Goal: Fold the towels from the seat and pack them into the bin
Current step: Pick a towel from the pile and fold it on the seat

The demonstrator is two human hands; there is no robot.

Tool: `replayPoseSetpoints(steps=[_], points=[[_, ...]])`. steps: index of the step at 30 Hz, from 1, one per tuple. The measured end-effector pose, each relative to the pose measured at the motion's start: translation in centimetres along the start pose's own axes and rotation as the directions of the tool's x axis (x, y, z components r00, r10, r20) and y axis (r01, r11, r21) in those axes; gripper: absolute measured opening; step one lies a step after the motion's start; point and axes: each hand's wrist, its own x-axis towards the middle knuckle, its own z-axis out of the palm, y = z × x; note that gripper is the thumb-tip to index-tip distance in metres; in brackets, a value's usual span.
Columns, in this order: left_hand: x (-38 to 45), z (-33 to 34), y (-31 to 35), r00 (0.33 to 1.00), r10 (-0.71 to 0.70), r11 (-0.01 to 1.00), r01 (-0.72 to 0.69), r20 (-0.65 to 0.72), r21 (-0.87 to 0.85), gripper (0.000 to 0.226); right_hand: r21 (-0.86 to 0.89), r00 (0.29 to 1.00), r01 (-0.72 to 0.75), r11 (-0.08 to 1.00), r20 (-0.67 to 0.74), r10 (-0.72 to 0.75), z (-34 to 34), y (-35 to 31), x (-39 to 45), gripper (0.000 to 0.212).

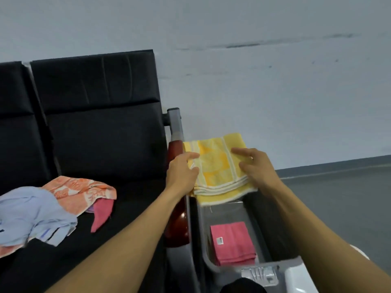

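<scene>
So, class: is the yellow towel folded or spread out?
Folded. The yellow towel shows several stacked layers along its near edge, held between the left hand and right hand above the bin.

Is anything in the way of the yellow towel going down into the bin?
Nothing visible blocks it. Both hands, left hand and right hand, hold the folded yellow towel over the bin. A folded pink towel already lies inside, nearer the person; the floor beneath the yellow towel looks bare.
</scene>
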Motion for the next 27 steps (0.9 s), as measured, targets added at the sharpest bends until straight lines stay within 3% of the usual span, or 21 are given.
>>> replayPoseSetpoints(steps=[10,27], points=[[0.1,12.1,-3.9,0.984,-0.151,0.983,0.139,0.097,0.120,0.041,0.001,0.983,-0.183,0.983,0.003,0.183,-0.2,12.1,-0.7,0.058],[-1.6,26.6,-15.5,0.900,-0.413,0.869,0.344,0.139,0.355,0.051,-0.226,0.901,-0.388,0.893,0.111,0.420,6.0,28.7,-2.2,0.046]])
